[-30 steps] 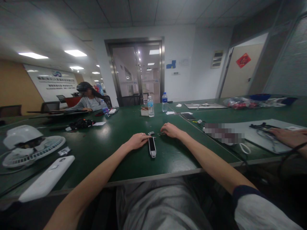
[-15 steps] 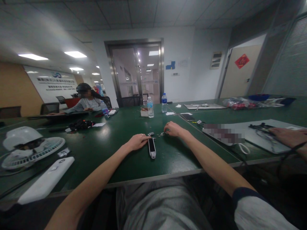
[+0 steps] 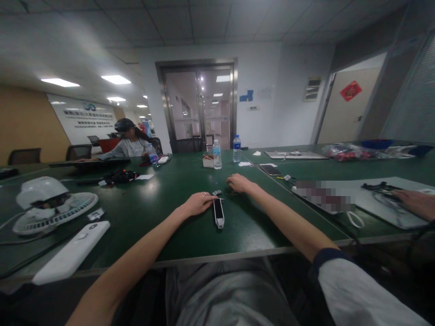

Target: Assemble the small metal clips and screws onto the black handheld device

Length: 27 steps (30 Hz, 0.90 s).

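A slim white device with a black face lies lengthwise on the green table in front of me. My left hand rests at its far end, fingers closed together with the fingertips against its edge. Just beyond those fingertips sits a small light-and-dark piece. To its right, several tiny shiny parts are scattered, too small to name. Above and behind them is my right hand, its fingers bent down and drawn together. Whatever may be between those fingertips is too small or hidden.
Water bottles and a small box stand farther back. On the left are a white helmet-like object and a long white case. A white board lies right, with another person's hand over dark parts.
My right hand has moved a little left and away from me, past the tiny parts. My left hand stays at the device's end. The whole view has shifted slightly.
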Each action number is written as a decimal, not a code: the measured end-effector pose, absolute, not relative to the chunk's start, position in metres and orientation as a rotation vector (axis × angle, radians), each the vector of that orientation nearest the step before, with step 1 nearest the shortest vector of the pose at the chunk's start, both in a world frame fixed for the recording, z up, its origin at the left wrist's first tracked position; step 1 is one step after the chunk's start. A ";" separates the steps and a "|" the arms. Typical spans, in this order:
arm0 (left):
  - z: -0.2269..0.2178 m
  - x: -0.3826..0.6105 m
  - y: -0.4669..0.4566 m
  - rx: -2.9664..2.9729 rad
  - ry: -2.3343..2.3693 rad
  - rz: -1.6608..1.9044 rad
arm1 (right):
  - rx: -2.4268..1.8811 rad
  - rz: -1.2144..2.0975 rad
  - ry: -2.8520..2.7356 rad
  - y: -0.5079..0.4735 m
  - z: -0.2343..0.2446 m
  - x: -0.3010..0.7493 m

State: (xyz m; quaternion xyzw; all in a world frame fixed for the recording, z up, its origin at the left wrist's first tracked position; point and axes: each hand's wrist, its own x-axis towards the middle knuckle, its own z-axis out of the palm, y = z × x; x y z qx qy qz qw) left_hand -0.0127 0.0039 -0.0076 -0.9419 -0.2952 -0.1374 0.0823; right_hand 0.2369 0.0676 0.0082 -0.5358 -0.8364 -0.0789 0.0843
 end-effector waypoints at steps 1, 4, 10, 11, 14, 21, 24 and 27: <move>-0.008 -0.013 0.003 -2.811 -0.883 -0.406 | -1.610 -0.218 -2.496 0.076 0.010 0.227; -0.007 -0.013 0.001 -2.810 -0.887 -0.398 | -1.632 -0.190 -2.493 0.100 0.013 0.195; -0.005 -0.012 -0.001 -2.798 -0.872 -0.380 | -1.790 -0.206 -2.421 0.121 0.006 0.163; -0.005 -0.012 -0.001 -2.802 -0.865 -0.380 | -1.809 -0.212 -2.415 0.123 0.005 0.162; -0.004 -0.011 0.000 -2.817 -0.854 -0.381 | -1.848 -0.218 -2.428 0.127 0.006 0.163; -0.001 -0.011 -0.004 -2.821 -0.872 -0.351 | -1.778 -0.272 -2.482 0.120 0.016 0.162; -0.001 -0.011 -0.005 -2.816 -0.890 -0.352 | -1.714 -0.355 -2.456 0.102 0.025 0.173; -0.002 -0.011 -0.003 -2.820 -0.870 -0.371 | -1.645 -0.448 -2.367 0.072 0.030 0.188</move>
